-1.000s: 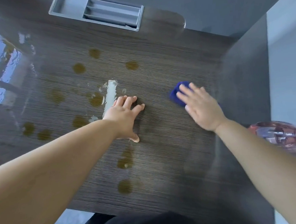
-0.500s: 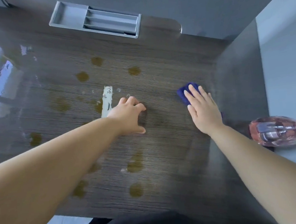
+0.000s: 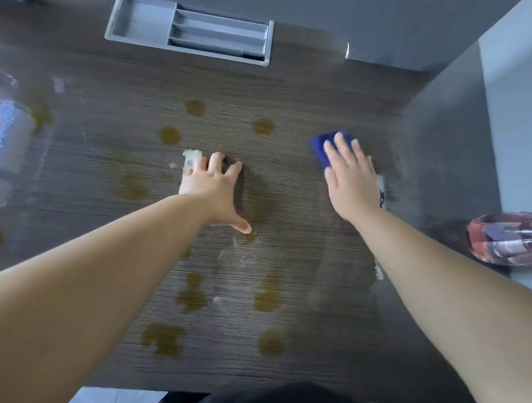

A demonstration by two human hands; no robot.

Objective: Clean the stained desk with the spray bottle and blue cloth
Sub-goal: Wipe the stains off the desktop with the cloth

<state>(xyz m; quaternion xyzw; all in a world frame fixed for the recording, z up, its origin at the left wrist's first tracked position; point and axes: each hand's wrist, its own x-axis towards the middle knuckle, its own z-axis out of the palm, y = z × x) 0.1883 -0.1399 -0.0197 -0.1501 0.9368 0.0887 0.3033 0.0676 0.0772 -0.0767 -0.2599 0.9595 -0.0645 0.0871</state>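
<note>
The dark wood-grain desk (image 3: 281, 83) carries several brownish-yellow stains (image 3: 169, 135) and a pale foamy smear (image 3: 191, 157). My right hand (image 3: 349, 179) lies flat with straight fingers on the blue cloth (image 3: 319, 148), pressing it to the desk right of centre. My left hand (image 3: 215, 192) rests on the desk at the centre, fingers spread, tips touching the surface beside the smear. The spray bottle (image 3: 512, 237), clear with pink liquid, stands on a lighter surface at the right edge, apart from both hands.
A grey recessed tray (image 3: 139, 24) with slots sits in the desk's far edge. A grey partition (image 3: 456, 144) stands along the desk's right side. Glare covers the desk's left part. Floor shows below the near edge.
My right hand has slid the blue cloth a little across the desk, leaving a wet streak near the wrist. My left hand's fingers have spread flatter on the desk. The camera has shifted.
</note>
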